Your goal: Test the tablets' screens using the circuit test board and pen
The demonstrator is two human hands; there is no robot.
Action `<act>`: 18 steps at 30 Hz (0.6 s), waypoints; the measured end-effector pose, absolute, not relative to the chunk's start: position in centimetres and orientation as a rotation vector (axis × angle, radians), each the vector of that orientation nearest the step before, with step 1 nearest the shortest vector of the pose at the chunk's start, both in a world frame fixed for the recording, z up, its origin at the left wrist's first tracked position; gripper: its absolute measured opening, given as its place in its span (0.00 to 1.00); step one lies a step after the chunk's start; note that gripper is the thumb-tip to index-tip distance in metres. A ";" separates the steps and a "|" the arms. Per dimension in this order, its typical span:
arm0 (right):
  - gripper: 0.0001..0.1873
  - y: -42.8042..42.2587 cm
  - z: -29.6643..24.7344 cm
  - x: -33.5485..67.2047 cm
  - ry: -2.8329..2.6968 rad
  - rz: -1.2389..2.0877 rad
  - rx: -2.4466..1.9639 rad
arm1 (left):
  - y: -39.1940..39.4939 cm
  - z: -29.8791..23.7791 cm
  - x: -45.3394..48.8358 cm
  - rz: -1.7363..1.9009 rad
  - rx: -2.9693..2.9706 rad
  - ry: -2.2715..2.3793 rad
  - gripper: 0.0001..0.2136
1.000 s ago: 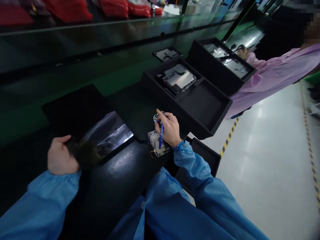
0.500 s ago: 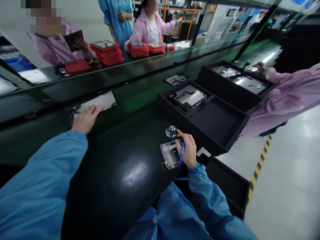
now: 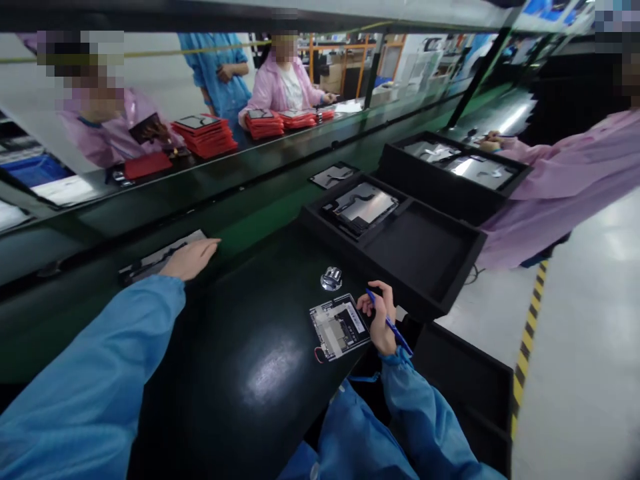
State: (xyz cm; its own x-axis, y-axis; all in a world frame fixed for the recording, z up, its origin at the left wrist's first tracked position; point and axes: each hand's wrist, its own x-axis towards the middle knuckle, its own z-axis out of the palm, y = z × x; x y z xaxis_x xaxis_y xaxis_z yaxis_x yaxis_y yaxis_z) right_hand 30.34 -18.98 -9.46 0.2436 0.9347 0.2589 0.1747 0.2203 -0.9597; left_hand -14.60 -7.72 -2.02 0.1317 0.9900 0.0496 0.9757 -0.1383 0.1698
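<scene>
My left hand (image 3: 193,259) reaches out over the conveyor at the left, fingers stretched flat and nothing visible in its grip. A flat tablet-like panel (image 3: 159,256) lies beneath and beside it; whether they touch I cannot tell. At the right, my right hand (image 3: 383,325) has its fingers curled round a slim blue pen-like tool (image 3: 399,335). Just left of this hand, on the dark table, lies an opened tablet assembly (image 3: 333,331) with a black label area and a thin red wire at its corner. Behind the assembly sits a small shiny metal round piece (image 3: 331,279).
A black tray (image 3: 425,250) holding a panel stands at the right, with another black tray (image 3: 453,160) behind. One more panel (image 3: 333,175) lies on the green belt (image 3: 260,223). Across the line, co-workers sit by red stacks (image 3: 205,137). A pink sleeve (image 3: 560,167) reaches in from the right.
My left hand has moved right across the panel, toward its near edge. My right hand has drawn back from over the tablet assembly, with the blue tool now tilted. The view has shifted slightly.
</scene>
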 end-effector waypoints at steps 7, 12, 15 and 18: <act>0.08 -19.3 -10.5 30.8 -1.172 0.768 -1.354 | 0.7 0.7 8.7 0.319 2.676 1.545 0.25; 0.11 -19.6 -10.4 30.7 -1.165 0.771 -1.344 | 4.7 0.3 17.5 0.201 2.611 1.724 0.29; 0.11 -19.8 -10.2 30.7 -1.136 0.779 -1.344 | 5.4 -0.8 18.5 0.135 2.525 1.868 0.32; 0.11 -19.9 -10.0 30.6 -1.138 0.800 -1.346 | 5.2 -1.7 18.5 0.104 2.487 1.913 0.32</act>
State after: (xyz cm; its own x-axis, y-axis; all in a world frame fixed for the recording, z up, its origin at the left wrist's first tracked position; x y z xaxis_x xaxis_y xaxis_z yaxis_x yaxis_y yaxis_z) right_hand 30.60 -19.88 -10.04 0.2991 0.9408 0.1596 0.1687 0.1125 -0.9792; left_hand 18.45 5.22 -1.67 0.2554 0.9655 0.0509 0.9653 -0.2576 0.0420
